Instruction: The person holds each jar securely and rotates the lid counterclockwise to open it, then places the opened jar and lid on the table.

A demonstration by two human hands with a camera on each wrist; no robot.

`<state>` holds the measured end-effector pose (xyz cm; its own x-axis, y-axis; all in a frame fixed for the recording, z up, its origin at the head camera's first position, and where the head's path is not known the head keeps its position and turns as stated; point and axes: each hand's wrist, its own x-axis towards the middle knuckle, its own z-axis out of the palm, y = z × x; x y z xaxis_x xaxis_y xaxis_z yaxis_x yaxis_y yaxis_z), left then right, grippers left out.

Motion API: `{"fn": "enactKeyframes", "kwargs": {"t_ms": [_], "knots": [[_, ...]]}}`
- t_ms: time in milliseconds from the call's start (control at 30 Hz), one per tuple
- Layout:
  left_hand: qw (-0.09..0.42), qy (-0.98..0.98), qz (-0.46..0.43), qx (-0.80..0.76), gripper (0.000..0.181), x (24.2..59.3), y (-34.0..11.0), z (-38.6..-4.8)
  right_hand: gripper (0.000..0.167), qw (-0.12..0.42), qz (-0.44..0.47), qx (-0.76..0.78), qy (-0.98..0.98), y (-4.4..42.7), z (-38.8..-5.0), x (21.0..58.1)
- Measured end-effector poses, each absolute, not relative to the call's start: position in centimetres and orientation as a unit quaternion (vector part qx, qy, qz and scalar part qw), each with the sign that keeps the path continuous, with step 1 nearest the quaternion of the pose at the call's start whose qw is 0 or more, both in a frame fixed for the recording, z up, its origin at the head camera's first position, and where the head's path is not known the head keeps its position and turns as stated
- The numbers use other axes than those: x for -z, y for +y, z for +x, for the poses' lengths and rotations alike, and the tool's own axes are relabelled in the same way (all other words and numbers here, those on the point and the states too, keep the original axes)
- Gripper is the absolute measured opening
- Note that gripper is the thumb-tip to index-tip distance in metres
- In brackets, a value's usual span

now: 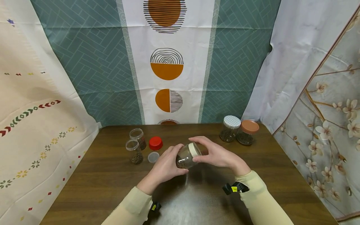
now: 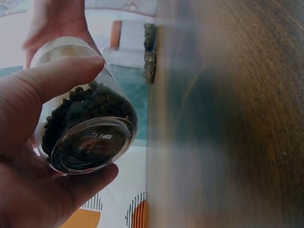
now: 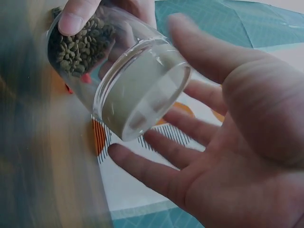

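My left hand [image 1: 168, 162] grips a clear jar [image 1: 182, 157] by its body, tilted above the table. Dark pellet-like pieces [image 3: 78, 50] lie in the jar's lower part, and its round base faces the left wrist view. A cream lid [image 1: 194, 149] sits on the jar's mouth, pointing toward my right hand [image 1: 217, 154]. In the right wrist view, the right fingers [image 3: 142, 171] are spread around the lid with the palm facing it. Its thumb is close to the lid's edge; whether it touches I cannot tell.
Two lidless jars [image 1: 136, 153] with dark contents stand at the left. Beside them lie a red lid [image 1: 156, 142] and a small translucent lid [image 1: 153, 157]. At the back right are a jar with a patterned lid [image 1: 232, 121] and one with an orange lid [image 1: 250, 126]. Cloths surround the wooden table [image 1: 92, 181].
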<state>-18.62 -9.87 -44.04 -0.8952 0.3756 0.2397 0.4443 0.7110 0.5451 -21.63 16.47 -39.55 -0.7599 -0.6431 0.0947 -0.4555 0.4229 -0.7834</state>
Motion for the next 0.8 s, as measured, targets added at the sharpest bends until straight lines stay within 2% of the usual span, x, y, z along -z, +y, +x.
{"fn": "enactKeyframes", "kwargs": {"t_ms": [133,433,800], "knots": [[0.055,-0.924,-0.221,0.306,0.098,44.1,-9.8,-18.6,0.073,0.102,-0.295,0.409,0.858,16.1,-21.7,39.3],[0.058,-0.923,-0.223,0.309,0.097,44.1,-9.8,-18.6,0.066,0.165,-0.237,0.439,0.851,15.3,-21.8,39.2],[0.055,-0.924,-0.220,0.307,0.097,44.2,-9.9,-18.6,0.067,0.126,-0.267,0.399,0.868,15.5,-21.7,39.1]]}}
